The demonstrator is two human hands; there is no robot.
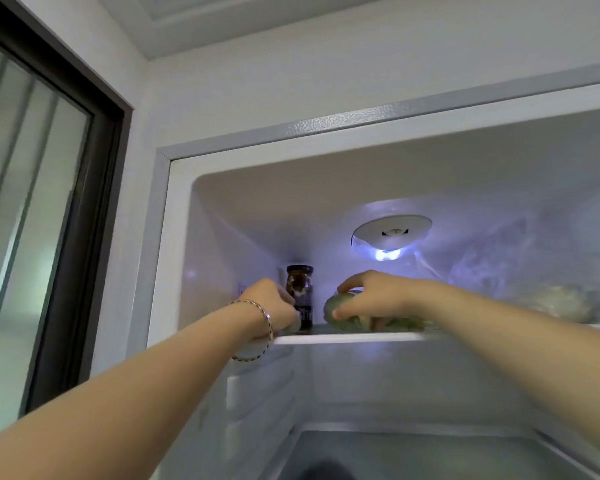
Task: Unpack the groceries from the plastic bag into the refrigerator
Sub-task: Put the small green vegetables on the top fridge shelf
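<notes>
Both my arms reach up to the refrigerator's top shelf (347,337). My right hand (371,299) grips a green vegetable (333,308) lying on the shelf, thumb under and fingers over it. My left hand (274,306), with a thin bracelet on the wrist, has its fingers curled round a pale greenish item (293,328) at the shelf's front left edge; most of that item is hidden by the hand. A dark glass jar (300,292) stands upright just behind my left hand. The plastic bag with groceries is out of sight.
A clear plastic bag holding pale produce (555,299) fills the right of the top shelf. The interior lamp (390,237) glows on the back wall. Lower shelves (413,431) show below. A dark-framed glass door (49,202) stands to the left of the fridge.
</notes>
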